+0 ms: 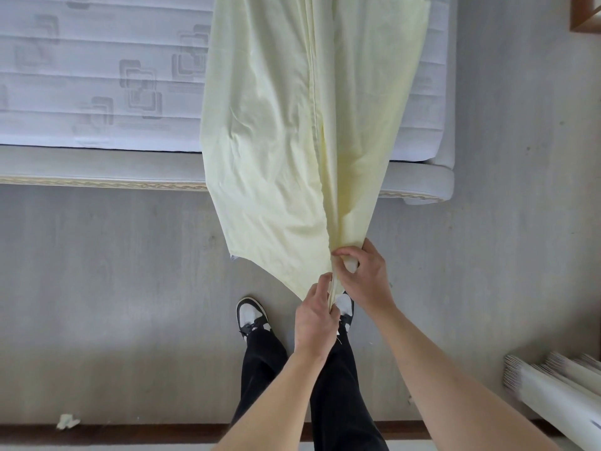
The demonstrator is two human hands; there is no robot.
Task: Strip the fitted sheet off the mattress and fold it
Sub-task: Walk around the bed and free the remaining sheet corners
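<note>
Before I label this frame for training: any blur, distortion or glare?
Head view: soft, even light, no glare; wide-angle bending along the grey bed base edge; white rolls at lower right smeared; pale yellow fitted sheet and both gripping hands, left and right, sharp.

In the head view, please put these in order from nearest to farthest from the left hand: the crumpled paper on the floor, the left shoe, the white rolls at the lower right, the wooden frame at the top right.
Measured from the left hand:
1. Left shoe, just to its left on the floor.
2. Crumpled paper, lower left, by the dark baseboard.
3. White rolls, lower right; not far behind the paper.
4. Wooden frame, top right corner.
</note>
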